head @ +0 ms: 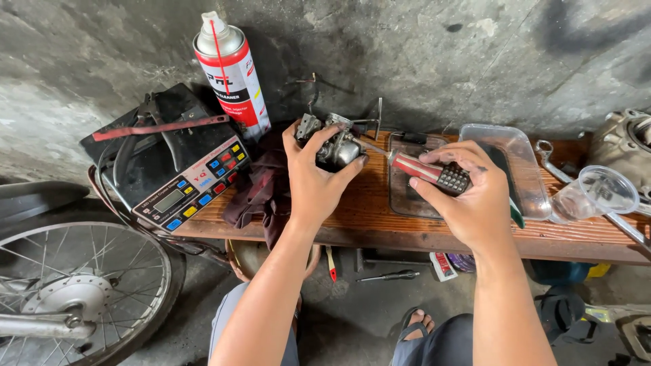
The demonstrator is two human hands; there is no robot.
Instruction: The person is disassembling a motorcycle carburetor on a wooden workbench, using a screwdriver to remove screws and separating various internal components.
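My left hand grips a small metal carburetor above a wooden bench. My right hand holds a screwdriver with a red, white and black handle. Its shaft points left and its tip touches the carburetor. Both hands hover over the bench's middle.
A red and white spray can stands at the back. A black battery charger with coloured buttons sits left, beside a dark rag. A clear plastic tray, a clear funnel and an engine part lie right. A spoked wheel is lower left.
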